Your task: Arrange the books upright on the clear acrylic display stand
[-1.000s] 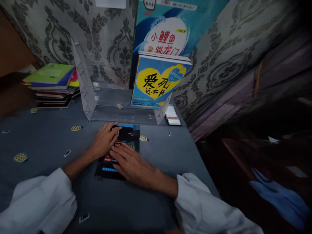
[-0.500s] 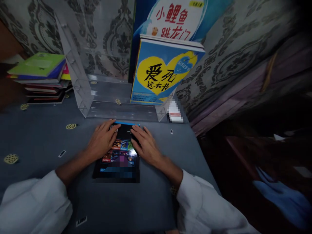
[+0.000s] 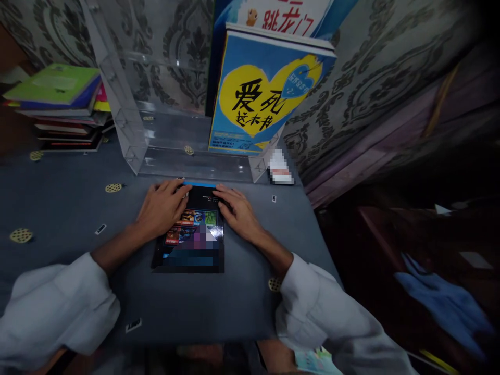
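Observation:
A black book (image 3: 191, 257) with rows of small colourful pictures and a blue far edge lies flat on the dark blue-grey tablecloth. Part of its cover is pixelated. My left hand (image 3: 163, 205) rests on its far left part, fingers stretched out and thumb pointing across the cover. On the far right corner lies my right hand (image 3: 239, 211), its fingers extended over the edge of the cover. Neither hand is wrapped round the book. Just beyond the fingertips stands a clear acrylic rack (image 3: 195, 169).
In the rack's right side stand a blue book with a yellow heart (image 3: 269, 94) and a taller blue book (image 3: 289, 18) behind it. A pile of books (image 3: 58, 86) is at the far left. A partly pixelated white object (image 3: 280, 165) sits by the rack's right foot.
The view has tilted down, so the rack, books and hands appear higher. My right hand has shifted a little outward toward the book's right edge. My left hand stays on the cover.

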`<state>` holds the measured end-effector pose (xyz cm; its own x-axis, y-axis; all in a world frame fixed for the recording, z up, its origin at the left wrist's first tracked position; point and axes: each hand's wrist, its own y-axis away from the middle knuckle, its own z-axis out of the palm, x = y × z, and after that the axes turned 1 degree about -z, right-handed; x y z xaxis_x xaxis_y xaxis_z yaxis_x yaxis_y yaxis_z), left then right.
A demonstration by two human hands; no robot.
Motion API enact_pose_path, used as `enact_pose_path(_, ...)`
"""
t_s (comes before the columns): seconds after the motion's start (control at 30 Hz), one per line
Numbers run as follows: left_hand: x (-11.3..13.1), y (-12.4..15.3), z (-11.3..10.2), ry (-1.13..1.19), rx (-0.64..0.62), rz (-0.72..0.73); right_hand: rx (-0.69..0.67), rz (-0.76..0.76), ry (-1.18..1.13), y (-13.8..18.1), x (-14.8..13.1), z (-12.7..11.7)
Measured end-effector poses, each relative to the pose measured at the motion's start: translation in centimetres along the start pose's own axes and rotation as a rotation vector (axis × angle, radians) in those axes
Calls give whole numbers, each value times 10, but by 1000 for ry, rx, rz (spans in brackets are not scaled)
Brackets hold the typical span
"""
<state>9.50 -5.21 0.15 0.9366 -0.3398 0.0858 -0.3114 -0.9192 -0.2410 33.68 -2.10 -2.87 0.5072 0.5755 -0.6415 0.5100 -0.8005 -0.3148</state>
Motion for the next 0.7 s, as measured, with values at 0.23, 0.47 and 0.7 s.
enact_pose_path(0.23, -2, 0, 0, 18, 5, 5, 10, -33, -31, 0, 5, 0)
enact_pose_path(0.47, -4, 2, 5, 27, 9, -2, 40, -6, -6, 2, 8, 2)
enact_pose_path(0.7, -4, 3, 6, 35, 30, 21, 47, -9, 5, 2, 12, 4)
